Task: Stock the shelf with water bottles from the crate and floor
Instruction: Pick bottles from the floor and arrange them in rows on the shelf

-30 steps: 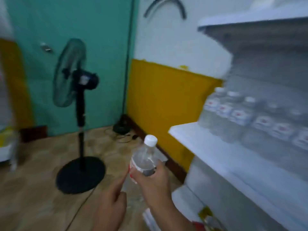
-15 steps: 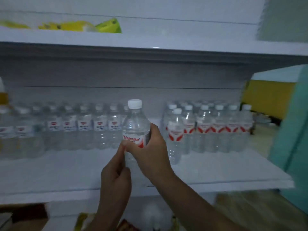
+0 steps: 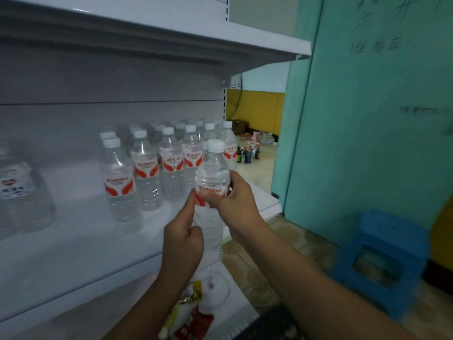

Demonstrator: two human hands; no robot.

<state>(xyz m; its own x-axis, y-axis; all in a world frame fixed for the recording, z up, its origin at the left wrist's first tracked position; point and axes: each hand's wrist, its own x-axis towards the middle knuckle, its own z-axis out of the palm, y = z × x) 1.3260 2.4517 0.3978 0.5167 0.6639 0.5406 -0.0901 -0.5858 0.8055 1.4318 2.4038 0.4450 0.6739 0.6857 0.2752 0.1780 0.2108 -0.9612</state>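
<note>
This looks like a small shop or its stockroom. A white metal retail shelf [image 3: 73,253] with slotted uprights carries rows of identical labelled water bottles [image 3: 144,168], and packaged goods [image 3: 188,315] lie on the tier below. Past the teal wall [image 3: 367,119], more bottles and boxes [image 3: 247,153] stand on the tiled floor.

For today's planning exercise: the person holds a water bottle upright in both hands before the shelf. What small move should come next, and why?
Probably set the held bottle down on the bare shelf in front of the standing bottles. Both the left hand and right hand grip it upright at shelf height, and open space lies beside that row.
</note>
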